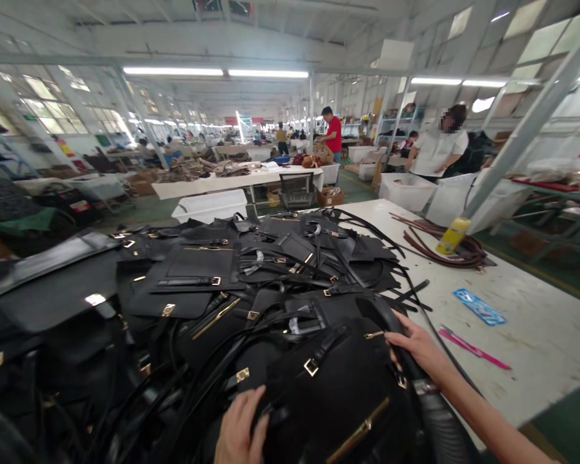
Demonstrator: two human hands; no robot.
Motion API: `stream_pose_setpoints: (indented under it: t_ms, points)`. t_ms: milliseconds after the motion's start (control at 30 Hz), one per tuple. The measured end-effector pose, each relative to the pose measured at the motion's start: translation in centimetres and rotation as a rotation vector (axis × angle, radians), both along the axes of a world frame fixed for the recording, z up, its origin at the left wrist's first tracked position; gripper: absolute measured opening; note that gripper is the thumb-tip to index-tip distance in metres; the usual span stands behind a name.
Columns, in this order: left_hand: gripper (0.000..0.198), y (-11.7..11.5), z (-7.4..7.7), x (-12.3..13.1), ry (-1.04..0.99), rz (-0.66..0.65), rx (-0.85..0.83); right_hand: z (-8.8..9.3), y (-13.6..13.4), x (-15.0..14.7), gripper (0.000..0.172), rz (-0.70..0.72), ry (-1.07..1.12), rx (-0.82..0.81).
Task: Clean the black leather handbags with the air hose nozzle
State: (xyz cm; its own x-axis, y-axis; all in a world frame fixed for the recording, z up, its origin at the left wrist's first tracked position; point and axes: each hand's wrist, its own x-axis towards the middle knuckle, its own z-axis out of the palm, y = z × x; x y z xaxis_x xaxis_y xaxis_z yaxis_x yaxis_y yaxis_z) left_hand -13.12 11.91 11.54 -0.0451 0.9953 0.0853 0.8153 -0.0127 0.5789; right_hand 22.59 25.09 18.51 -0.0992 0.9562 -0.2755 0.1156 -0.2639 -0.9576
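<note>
A black leather bag (338,393) with gold buckles and a gold zip lies nearest me on a heap of like bags. My left hand (239,428) rests on its near left edge, fingers curled over the leather. My right hand (418,348) lies on its far right side, fingers stretched and pressed flat against the bag by a strap. Neither hand lifts anything clear of the pile.
A big pile of black bags and straps (198,283) covers the white table (536,341). On its bare right part lie a pink tool (471,348), a blue packet (479,307), brown straps (439,245) and a yellow bottle (452,236). A person in white (435,151) stands beyond.
</note>
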Motion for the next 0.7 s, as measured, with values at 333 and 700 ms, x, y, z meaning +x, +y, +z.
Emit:
stream_pose_setpoints:
  t_ms: [333,700]
  points:
    - [0.037,4.3,-1.4,-1.3,-0.288,0.106,-0.273,3.1,-7.9,-7.6,0.074,0.523,-0.085,-0.073]
    - [0.015,4.5,-1.3,-1.9,-0.6,0.003,-0.317,0.6,-7.6,-15.7,0.076,0.665,-0.087,-0.097]
